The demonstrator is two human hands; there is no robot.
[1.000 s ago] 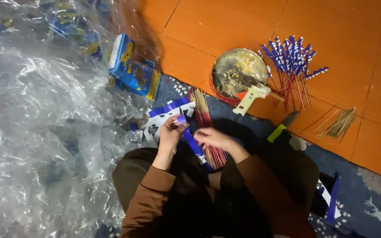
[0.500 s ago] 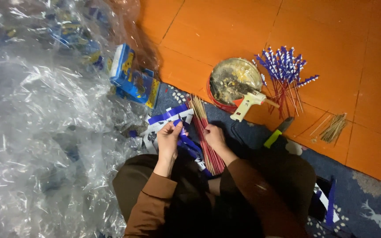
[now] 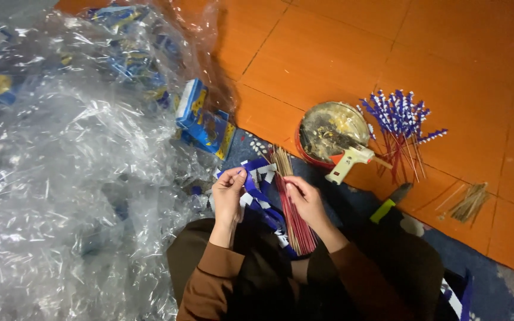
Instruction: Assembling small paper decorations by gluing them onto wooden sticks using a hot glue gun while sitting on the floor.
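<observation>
I sit on the floor with a bundle of thin red sticks [image 3: 290, 205] lying across my lap. My right hand [image 3: 306, 199] rests on that bundle, fingers pinching at one stick. My left hand [image 3: 229, 193] holds the end of a blue and white paper strip [image 3: 258, 181], part of a small heap of such strips between my hands. Both sleeves are brown.
A round tin lid [image 3: 328, 131] holds a pale glue gun [image 3: 352, 161]. Beyond it lie finished sticks with blue and white tops [image 3: 398, 122]. Bare sticks [image 3: 470, 202] and a green-handled tool [image 3: 388, 205] lie right. Clear plastic sheeting [image 3: 55, 178] and blue packets [image 3: 203, 122] fill the left.
The view has shifted slightly. My right hand has moved from the lower part of the stick bundle up towards its middle. My left hand has stayed on the paper strips.
</observation>
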